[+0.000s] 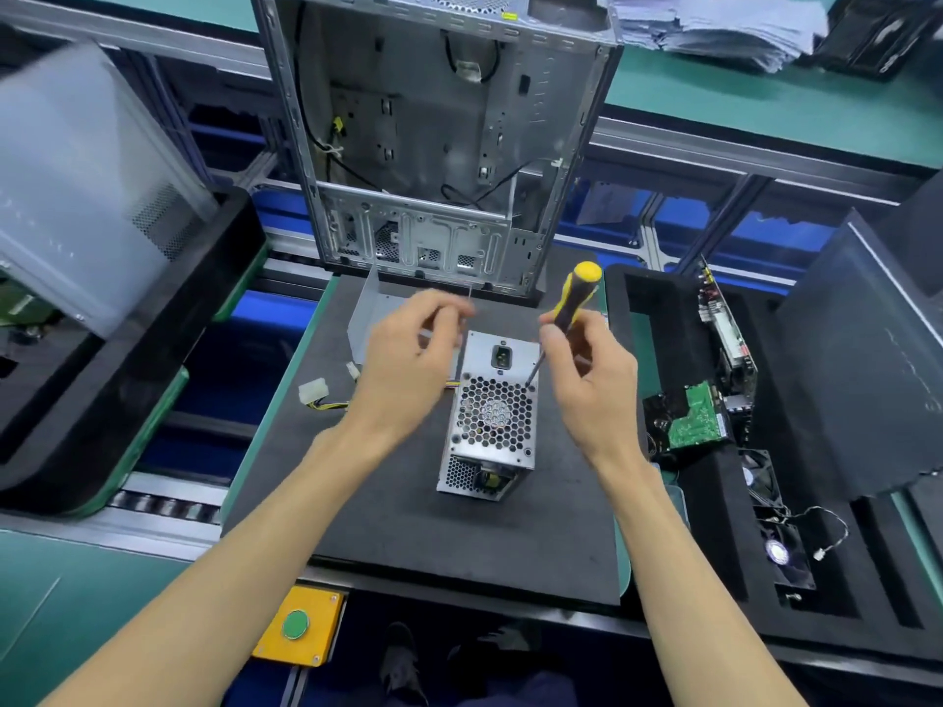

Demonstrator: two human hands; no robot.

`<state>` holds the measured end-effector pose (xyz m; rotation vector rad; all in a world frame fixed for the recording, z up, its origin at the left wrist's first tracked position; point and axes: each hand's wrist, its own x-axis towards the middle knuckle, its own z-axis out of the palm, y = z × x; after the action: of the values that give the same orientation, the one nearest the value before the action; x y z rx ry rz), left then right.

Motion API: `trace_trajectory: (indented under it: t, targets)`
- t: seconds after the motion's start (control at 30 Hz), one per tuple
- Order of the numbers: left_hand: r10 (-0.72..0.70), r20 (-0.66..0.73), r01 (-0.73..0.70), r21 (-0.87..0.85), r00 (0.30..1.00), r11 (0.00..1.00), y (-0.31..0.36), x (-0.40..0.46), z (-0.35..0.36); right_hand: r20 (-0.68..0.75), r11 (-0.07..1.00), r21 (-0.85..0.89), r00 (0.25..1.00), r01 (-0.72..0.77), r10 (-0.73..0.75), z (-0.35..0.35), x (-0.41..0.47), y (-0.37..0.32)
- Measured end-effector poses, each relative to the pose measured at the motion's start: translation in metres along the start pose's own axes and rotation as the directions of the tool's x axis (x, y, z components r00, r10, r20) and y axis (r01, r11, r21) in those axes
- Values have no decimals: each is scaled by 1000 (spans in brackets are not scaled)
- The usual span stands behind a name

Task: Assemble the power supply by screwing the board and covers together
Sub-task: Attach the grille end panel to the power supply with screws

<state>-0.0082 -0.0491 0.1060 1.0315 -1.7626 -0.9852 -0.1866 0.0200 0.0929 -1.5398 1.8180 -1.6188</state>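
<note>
Right hand (587, 359) gripping yellow-black screwdriver (574, 301), tip on a screw at the fan grille corner of the power supply (492, 415), centred on the black mat (388, 512). Left hand (408, 349) raised beside it, fingers curled; contents unclear. No legible labels. Open PC chassis (433, 135) behind; circuit boards (699, 415) right.

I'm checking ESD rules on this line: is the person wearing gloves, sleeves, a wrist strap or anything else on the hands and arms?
Nothing shows. The left hand and right hand are bare, with no gloves or rings in view. Both forearms are uncovered down to the bottom edge of the picture, with no sleeves, and no wrist strap, watch or cable at either wrist.
</note>
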Motion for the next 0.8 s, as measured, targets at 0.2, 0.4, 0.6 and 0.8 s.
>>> trace_trajectory:
  t: [0.2, 0.4, 0.6, 0.8]
  targets:
    - [-379, 137, 296, 408, 915, 864, -102, -27, -26, -31, 820, 491, 935, -294, 354, 24, 12, -9]
    - [-416, 197, 279, 489, 888, 827, -139, -42, -17, 52, 677, 563, 838, -473, 543, 48, 5, 2]
    - [-332, 132, 217, 528, 934, 821, -150, -34, -14, 78, 724, 496, 854, -480, 514, 50, 4, 6]
    - [-299, 147, 159, 591, 943, 791, -151, -26, -7, 76, 739, 474, 859, -478, 507, 52, 4, 5]
